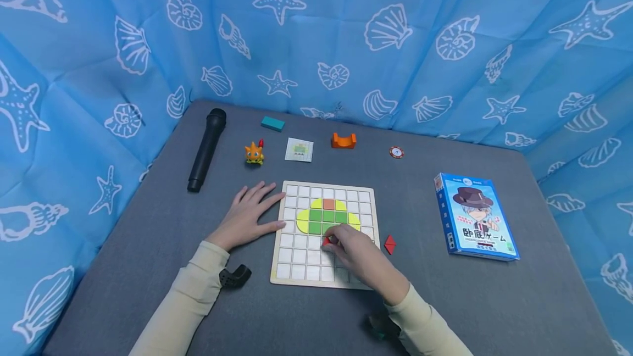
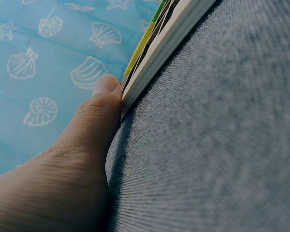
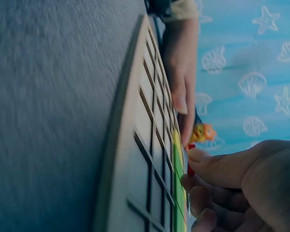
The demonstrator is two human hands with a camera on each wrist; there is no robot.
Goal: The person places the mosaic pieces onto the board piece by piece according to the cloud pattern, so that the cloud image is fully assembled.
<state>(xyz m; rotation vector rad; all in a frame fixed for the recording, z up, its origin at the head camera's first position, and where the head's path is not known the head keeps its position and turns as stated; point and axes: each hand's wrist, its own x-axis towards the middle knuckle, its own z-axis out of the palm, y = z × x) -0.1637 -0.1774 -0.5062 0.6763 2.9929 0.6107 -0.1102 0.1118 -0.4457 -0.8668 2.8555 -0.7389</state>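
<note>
A wooden grid board [image 1: 292, 272] with white squares lies on the grey table. Green square tiles [image 1: 315, 215] fill several of its cells, with yellow rounded tiles [image 1: 303, 222] around them and one orange-brown square tile [image 1: 328, 204] at the top. Thumb and fingertips of my right hand [image 1: 353, 249] pinch a small red tile [image 3: 191, 161] close over the board, just below the green tiles; the hand covers part of the grid. My left hand [image 1: 249, 216] rests on the table with fingers spread, its thumb [image 2: 104, 104] against the board's left edge.
Two red triangle tiles [image 1: 390, 244] lie right of the board, and farther right a blue game box [image 1: 477, 218]. Behind are a black microphone [image 1: 207, 150], an orange figurine [image 1: 254, 153], a pattern card [image 1: 299, 150], a teal block [image 1: 273, 123], an orange block [image 1: 343, 140] and a chip [image 1: 396, 152].
</note>
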